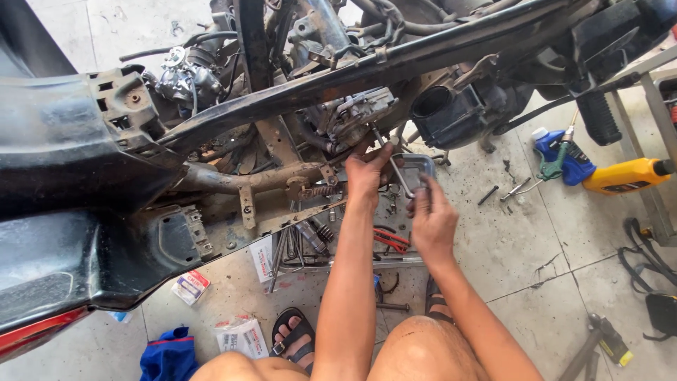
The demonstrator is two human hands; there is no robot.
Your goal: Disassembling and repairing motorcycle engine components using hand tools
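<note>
Long metal tool [393, 164] — a thin steel shaft — runs from the carburettor [356, 113] on the stripped motorcycle frame [303, 92] down toward the person's hands, over the floor. Left hand [367, 173] is closed around the upper part of the shaft, fingers curled, knuckles just under the carburettor. Right hand [431, 220] sits lower and to the right, fingertips pinched together at the shaft's lower end; what exactly they pinch is too small to tell.

Directly behind the hands: a shallow metal tray [417, 169] on the floor, its rim showing between the two hands. Small fasteners lie loose beside it. Below the hands, red-handled pliers [390, 238] lie on the floor, near a row of sockets and wrenches [300, 243].

Frame notes — a rusty lower tube [247, 178] passes left of the left hand, with a coiled spring [321, 190] just beside it; a black air box [451, 113] hangs to the right of the carburettor.

Floor, right side: blue bottle [564, 156] and yellow bottle [627, 176] lying close together, near a metal stand's leg [652, 141]. Loose bolts [502, 192] between bottles and tray.

Floor, near edge: person's knees, sandalled foot [293, 337], a blue cloth [169, 356] and small paper packets [240, 335].
</note>
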